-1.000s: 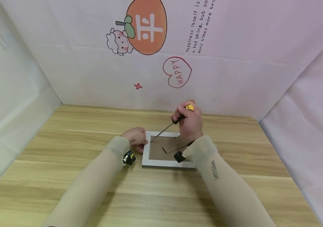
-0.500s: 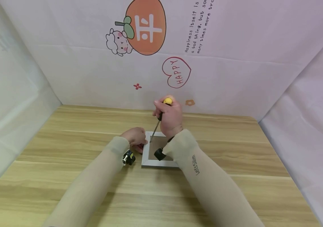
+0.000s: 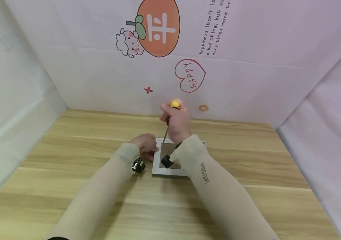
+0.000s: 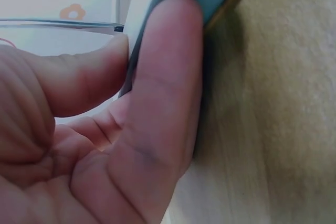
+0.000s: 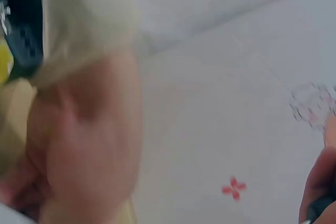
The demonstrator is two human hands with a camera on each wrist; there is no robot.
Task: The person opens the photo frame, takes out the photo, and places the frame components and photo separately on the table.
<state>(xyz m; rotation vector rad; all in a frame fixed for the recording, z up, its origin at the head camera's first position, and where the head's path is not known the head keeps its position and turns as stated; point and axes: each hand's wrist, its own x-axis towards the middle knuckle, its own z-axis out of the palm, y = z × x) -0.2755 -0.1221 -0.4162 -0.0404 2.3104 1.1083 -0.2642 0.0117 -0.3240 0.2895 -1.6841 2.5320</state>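
Note:
A white picture frame (image 3: pixel 156 163) lies on the wooden table, its brown backing board (image 3: pixel 168 149) facing up. My left hand (image 3: pixel 145 144) pinches its left edge; in the left wrist view the thumb (image 4: pixel 94 74) presses the top side and a finger (image 4: pixel 170 72) lies along the outer side. My right hand (image 3: pixel 178 121) grips a screwdriver (image 3: pixel 175 104) with a yellow and black handle. Its thin shaft slants down to the inner left edge of the frame, near the left thumb. My right wrist and sleeve hide much of the backing board. The right wrist view shows the handle (image 5: pixel 319 208) only partly.
The wooden table (image 3: pixel 233 160) stretches out on both sides and in front of the frame. A white printed cloth (image 3: pixel 242 90) stands along the table's back edge, and cloth also hangs at both sides. Small camera units (image 3: pixel 138 165) sit on the wrists.
My right hand has moved left and tipped the screwdriver steeper, its tip staying at the frame's left inner edge. A thin bent bar on the backing is now hidden. The left hand keeps its hold.

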